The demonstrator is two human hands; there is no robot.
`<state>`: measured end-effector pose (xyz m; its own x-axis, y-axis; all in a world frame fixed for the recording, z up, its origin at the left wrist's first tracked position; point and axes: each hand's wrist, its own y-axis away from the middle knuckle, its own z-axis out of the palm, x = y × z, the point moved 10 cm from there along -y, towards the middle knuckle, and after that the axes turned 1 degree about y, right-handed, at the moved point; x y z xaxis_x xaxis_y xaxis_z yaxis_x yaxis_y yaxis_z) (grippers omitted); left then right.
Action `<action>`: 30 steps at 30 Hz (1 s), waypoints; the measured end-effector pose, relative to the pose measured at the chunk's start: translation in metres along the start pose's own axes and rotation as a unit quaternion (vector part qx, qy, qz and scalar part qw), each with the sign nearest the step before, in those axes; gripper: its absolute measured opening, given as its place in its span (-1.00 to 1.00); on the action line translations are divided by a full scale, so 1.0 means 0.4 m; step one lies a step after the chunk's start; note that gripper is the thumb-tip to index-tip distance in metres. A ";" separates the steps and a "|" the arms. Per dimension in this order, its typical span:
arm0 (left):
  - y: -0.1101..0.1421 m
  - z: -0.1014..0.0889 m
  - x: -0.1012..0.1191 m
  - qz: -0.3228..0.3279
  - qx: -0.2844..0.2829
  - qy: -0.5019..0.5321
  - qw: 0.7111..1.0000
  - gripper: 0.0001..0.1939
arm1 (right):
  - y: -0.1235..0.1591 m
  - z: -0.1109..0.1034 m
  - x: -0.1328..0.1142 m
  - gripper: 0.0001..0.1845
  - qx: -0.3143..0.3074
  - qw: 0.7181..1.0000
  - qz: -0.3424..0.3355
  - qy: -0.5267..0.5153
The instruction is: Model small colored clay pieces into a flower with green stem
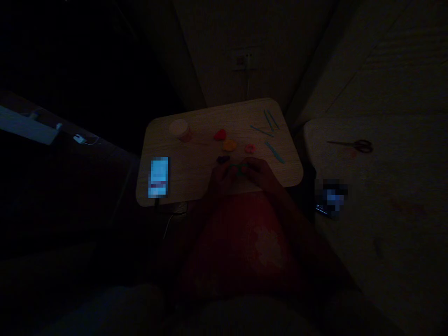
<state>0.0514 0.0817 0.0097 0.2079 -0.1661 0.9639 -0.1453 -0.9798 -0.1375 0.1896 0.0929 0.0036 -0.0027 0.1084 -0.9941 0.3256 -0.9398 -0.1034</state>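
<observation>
In dim light, my left hand (pixel 223 177) and my right hand (pixel 259 173) meet at the table's near edge. Between their fingertips is a small green piece of modelling clay (pixel 239 169), partly covered by the fingers; both hands are closed on it. A dark purple lump (pixel 223 159) lies just beyond my left fingers. Farther back are an orange lump (pixel 230 145) and a red lump (pixel 220 135). A pink ring-like piece (pixel 250 148) sits beyond my right hand, with a wide teal modelling tool (pixel 275 152) to its right.
Several thin teal sticks (pixel 262 131) lie at the table's back right. A tub (pixel 180 130) stands at the back left, and a lit phone (pixel 158 177) lies at the left on the wooden table (pixel 196 179). Scissors (pixel 353 145) rest on a pale surface to the right.
</observation>
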 end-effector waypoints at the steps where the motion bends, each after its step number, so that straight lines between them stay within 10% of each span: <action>1: -0.001 0.000 0.005 0.006 -0.001 -0.004 1.000 -0.38 | 0.001 0.002 -0.006 -0.64 -0.005 1.000 -0.004 0.006; 10: 0.006 0.007 0.058 0.067 -0.031 -0.055 0.996 -0.53 | -0.003 -0.005 -0.027 -0.61 0.016 0.998 -0.028 0.044; 21: 0.001 -0.044 0.011 0.016 0.073 -0.012 0.997 -0.52 | -0.008 -0.038 0.020 -0.50 0.101 0.993 0.010 -0.059; 30: 0.003 -0.046 -0.003 -0.005 0.084 -0.011 0.996 -0.64 | -0.011 -0.025 0.013 -0.63 0.053 0.998 0.006 -0.035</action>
<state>0.0330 0.0829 0.0126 0.2295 -0.1576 0.9605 0.0202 -0.9858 -0.1666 0.1977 0.1009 -0.0009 -0.0668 0.0782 -0.9947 0.2233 -0.9705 -0.0913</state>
